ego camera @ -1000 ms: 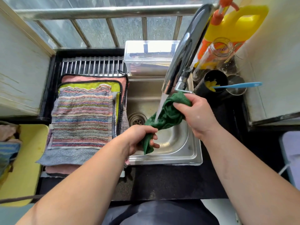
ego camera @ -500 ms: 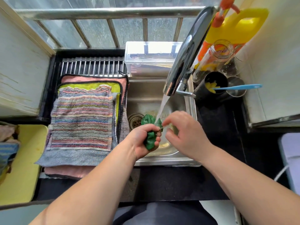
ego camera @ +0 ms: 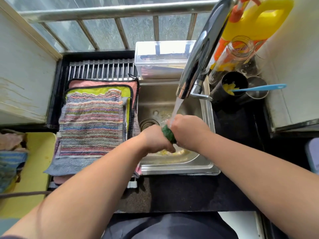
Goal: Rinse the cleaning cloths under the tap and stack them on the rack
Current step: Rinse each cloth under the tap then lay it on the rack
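A green cloth (ego camera: 168, 134) is bunched into a tight wad between my two hands over the steel sink (ego camera: 206, 167). My left hand (ego camera: 156, 140) grips it from the left and my right hand (ego camera: 187, 130) grips it from the right, both fists close together. Water runs from the chrome tap (ego camera: 198, 54) onto the cloth and my right hand. On the metal rack (ego camera: 101, 69) to the left lies a flat stack of cloths with a striped cloth (ego camera: 91, 125) on top; yellow-green, pink and grey ones show beneath it.
A clear plastic box (ego camera: 162, 57) stands behind the sink. A yellow bottle (ego camera: 257, 19), a glass jar (ego camera: 233, 56), a black cup (ego camera: 231, 87) and a blue utensil (ego camera: 259, 87) crowd the back right. More cloths (ego camera: 12, 152) lie on a yellow board (ego camera: 38, 166) at the far left.
The green cloth, stretched between my hands a second ago, is now squeezed into a small wad. My right hand has come down and closed on it beside my left.
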